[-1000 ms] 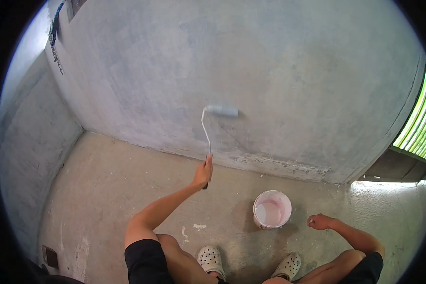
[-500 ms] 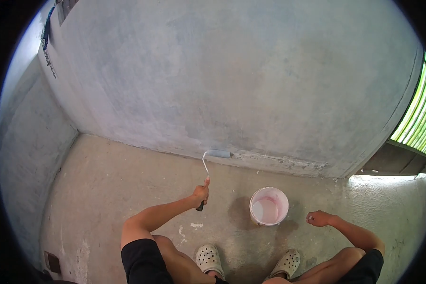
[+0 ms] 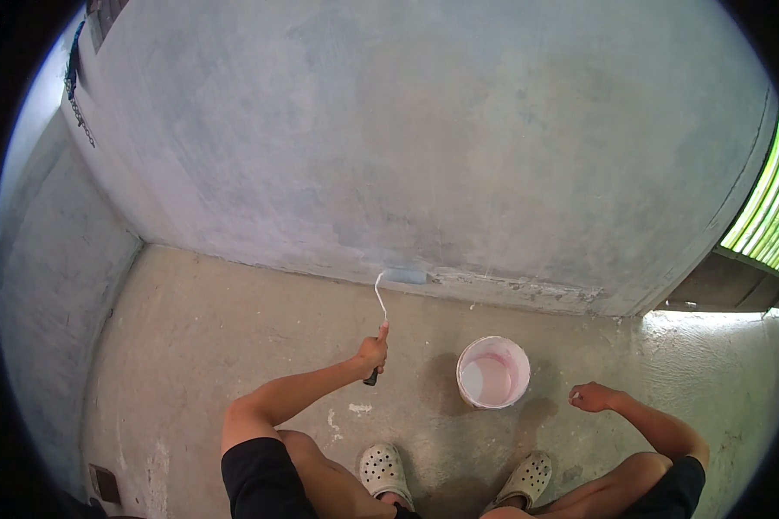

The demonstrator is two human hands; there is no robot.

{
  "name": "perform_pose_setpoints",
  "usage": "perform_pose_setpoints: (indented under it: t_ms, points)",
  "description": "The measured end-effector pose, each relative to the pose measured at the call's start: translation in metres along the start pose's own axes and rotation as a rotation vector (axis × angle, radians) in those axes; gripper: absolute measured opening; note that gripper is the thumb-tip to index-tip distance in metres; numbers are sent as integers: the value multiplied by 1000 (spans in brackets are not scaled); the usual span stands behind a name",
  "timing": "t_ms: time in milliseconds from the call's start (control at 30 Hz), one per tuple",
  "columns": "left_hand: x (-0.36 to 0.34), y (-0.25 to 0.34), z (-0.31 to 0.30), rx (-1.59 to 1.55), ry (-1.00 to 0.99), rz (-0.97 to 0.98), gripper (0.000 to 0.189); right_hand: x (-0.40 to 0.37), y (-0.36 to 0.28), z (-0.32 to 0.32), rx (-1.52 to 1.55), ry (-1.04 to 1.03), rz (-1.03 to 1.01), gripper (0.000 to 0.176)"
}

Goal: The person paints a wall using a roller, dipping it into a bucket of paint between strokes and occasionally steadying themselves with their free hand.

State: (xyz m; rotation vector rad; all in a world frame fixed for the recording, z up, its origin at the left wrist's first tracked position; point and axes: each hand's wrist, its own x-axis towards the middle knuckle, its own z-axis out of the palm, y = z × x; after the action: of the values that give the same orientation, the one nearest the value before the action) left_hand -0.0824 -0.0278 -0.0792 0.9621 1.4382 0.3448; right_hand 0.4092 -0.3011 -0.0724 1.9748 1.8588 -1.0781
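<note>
My left hand (image 3: 373, 353) is closed around the dark handle of a paint roller (image 3: 404, 277), thumb laid along its white wire frame. The roller's sleeve rests sideways against the foot of the grey wall (image 3: 459, 156), just above the floor. To the right of that hand stands a pinkish-white bucket (image 3: 466, 398) with pale liquid in the bottom. My right hand (image 3: 592, 397) hovers right of the bucket, apart from it, with its fingers curled in. Whether anything small is inside those fingers cannot be made out.
The wall's lower edge has a rough, flaking strip (image 3: 528, 290). A side wall (image 3: 52, 285) meets it at the left. My two feet in beige clogs (image 3: 383, 470) are on the concrete floor (image 3: 208, 329). A slatted opening (image 3: 763, 208) lets in light at the right; a chain (image 3: 80, 117) hangs upper left.
The roller and my left hand have shifted very slightly right along the wall base. My right hand has also drifted a little right. The camera view has tilted slightly.
</note>
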Motion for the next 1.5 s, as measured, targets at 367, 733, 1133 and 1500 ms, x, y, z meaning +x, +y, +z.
perform_pose_setpoints:
  t_ms: [367,733,1133,1500]
  points:
    - [-12,11,11,-2,31,-56,61,-6,-2,-4,48,-4,-7,33]
    - [-4,20,-15,-30,-174,-115,60,10,2,-13,-37,29,-18,34]
    - [-104,78,57,-186,-461,88,57,-14,-134,-82,261,280,-324,29]
    - [-172,95,124,52,-818,502,24,-34,-239,-88,1084,-104,-368,54]
